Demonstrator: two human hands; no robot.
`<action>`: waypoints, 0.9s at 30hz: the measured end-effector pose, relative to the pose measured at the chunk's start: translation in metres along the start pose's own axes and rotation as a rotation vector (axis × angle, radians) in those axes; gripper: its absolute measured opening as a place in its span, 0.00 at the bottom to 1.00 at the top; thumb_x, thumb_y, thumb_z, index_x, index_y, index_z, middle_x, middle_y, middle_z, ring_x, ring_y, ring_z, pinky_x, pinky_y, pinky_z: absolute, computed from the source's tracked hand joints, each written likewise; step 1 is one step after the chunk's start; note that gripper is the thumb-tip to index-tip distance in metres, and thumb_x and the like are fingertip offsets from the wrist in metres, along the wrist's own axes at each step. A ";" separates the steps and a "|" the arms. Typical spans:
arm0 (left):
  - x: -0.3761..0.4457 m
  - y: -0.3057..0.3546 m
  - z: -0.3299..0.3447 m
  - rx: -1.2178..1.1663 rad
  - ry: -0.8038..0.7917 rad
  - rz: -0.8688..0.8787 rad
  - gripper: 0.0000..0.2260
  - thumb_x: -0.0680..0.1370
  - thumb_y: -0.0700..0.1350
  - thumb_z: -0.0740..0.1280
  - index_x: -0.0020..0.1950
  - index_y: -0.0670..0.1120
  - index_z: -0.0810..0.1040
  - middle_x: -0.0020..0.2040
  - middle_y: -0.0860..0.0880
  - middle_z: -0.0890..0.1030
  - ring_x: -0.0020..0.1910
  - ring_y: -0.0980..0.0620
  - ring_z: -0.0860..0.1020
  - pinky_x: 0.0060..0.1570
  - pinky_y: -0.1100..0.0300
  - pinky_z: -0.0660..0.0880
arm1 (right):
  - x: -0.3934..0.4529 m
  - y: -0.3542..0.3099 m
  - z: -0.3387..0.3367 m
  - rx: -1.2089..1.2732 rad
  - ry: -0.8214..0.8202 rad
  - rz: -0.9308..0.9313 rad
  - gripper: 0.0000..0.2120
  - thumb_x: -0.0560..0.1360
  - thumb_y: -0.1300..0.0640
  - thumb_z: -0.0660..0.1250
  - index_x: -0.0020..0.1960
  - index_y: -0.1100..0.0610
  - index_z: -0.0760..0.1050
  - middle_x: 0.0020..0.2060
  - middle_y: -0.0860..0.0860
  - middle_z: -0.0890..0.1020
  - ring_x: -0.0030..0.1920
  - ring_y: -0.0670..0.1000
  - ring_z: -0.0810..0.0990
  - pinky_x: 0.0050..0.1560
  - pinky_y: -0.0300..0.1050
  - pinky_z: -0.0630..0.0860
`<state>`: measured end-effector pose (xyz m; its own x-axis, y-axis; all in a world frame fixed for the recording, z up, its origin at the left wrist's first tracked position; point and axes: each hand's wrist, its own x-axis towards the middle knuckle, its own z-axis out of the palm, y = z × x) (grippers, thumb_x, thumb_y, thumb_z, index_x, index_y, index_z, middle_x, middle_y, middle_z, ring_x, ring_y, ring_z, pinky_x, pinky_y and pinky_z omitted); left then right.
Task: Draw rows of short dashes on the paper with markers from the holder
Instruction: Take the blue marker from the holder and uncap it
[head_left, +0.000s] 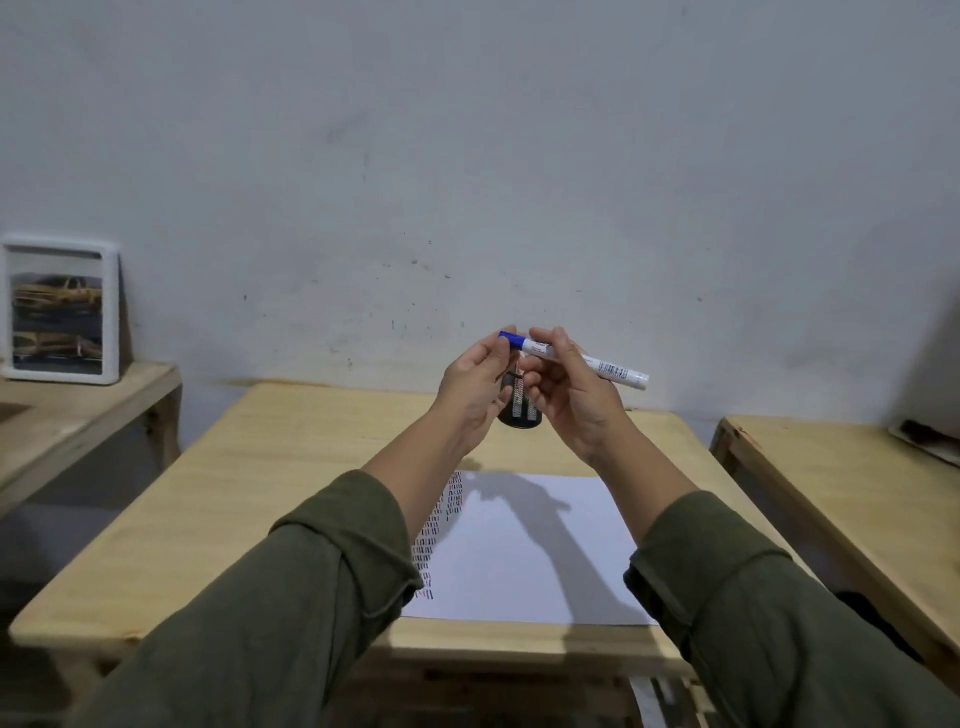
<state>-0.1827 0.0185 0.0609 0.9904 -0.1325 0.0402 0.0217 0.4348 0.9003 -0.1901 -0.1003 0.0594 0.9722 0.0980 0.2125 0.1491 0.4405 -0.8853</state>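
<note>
Both hands are raised at the centre of the frame, above the far end of the wooden surface (291, 467), and share one marker (571, 358). The right hand (571, 400) grips the white barrel between thumb and fingers, while the left hand (475, 395) pinches the blue cap (511, 339) at the marker's left end; the cap appears seated on the barrel, though whether it is fully closed cannot be told. The marker lies nearly level, its white end pointing toward the right of the frame. Just behind and below the hands, partly hidden by them, stands the dark mesh holder (519, 415) on the surface. The white paper (524, 561) lies flat in the lower centre, with rows of short dashes (436, 535) along its left edge and the arms' shadow across it. Olive sleeves (291, 613) cover both forearms. A white-framed picture (60, 309) leans against the wall at the left of the frame.
</note>
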 end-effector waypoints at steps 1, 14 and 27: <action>-0.001 -0.001 -0.001 -0.040 -0.023 0.010 0.10 0.81 0.47 0.58 0.61 0.51 0.74 0.45 0.55 0.79 0.37 0.64 0.78 0.45 0.64 0.70 | -0.001 0.000 0.002 0.022 -0.011 0.009 0.14 0.80 0.50 0.58 0.53 0.57 0.78 0.32 0.51 0.81 0.31 0.45 0.78 0.37 0.36 0.74; 0.004 0.000 -0.015 -0.056 0.175 -0.040 0.09 0.80 0.46 0.61 0.43 0.52 0.78 0.42 0.58 0.80 0.42 0.63 0.76 0.45 0.62 0.66 | -0.004 0.019 0.018 -0.022 -0.071 -0.028 0.14 0.81 0.57 0.54 0.50 0.58 0.78 0.30 0.51 0.80 0.32 0.46 0.76 0.36 0.35 0.74; -0.008 -0.032 -0.111 0.643 0.513 0.046 0.09 0.73 0.45 0.69 0.51 0.45 0.82 0.45 0.49 0.83 0.41 0.56 0.77 0.31 0.71 0.70 | -0.017 0.056 -0.026 -0.251 0.019 0.089 0.04 0.77 0.64 0.62 0.49 0.57 0.74 0.32 0.55 0.79 0.30 0.49 0.76 0.35 0.38 0.75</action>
<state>-0.1759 0.1044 -0.0166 0.9312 0.3640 0.0206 0.0509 -0.1858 0.9813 -0.1940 -0.1003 -0.0043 0.9863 0.1086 0.1240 0.1010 0.1960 -0.9754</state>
